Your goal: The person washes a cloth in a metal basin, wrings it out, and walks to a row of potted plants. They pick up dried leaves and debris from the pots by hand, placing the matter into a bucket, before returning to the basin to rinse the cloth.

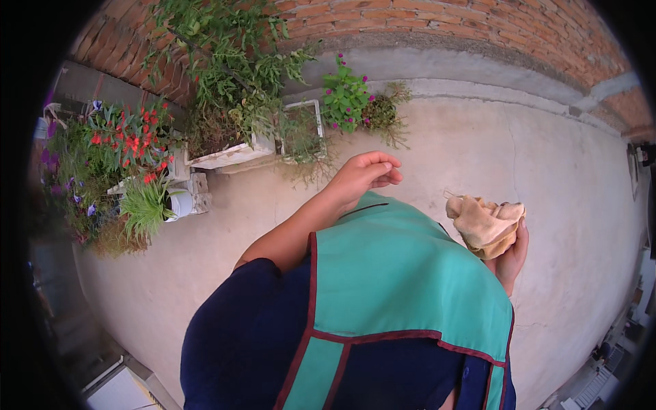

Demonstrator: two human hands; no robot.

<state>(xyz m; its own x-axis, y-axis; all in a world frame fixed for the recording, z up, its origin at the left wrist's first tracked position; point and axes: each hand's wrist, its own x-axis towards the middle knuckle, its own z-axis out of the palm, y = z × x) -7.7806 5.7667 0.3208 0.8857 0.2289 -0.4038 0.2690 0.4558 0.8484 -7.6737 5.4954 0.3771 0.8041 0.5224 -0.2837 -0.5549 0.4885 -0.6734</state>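
My right hand is closed around a crumpled beige cloth, held out to the right of my body; part of the fingers is hidden behind its folds. A thin loop of thread sticks out at the cloth's upper left. Over the front of my green apron with dark red edging, my left hand hangs in the air. Its fingers are loosely curled and apart from one another, with nothing seen between them.
Along the brick wall stand a white planter box, a white-framed planter and a magenta-flowered plant. Red flowers and a white pot are at the left. Concrete floor stretches around me.
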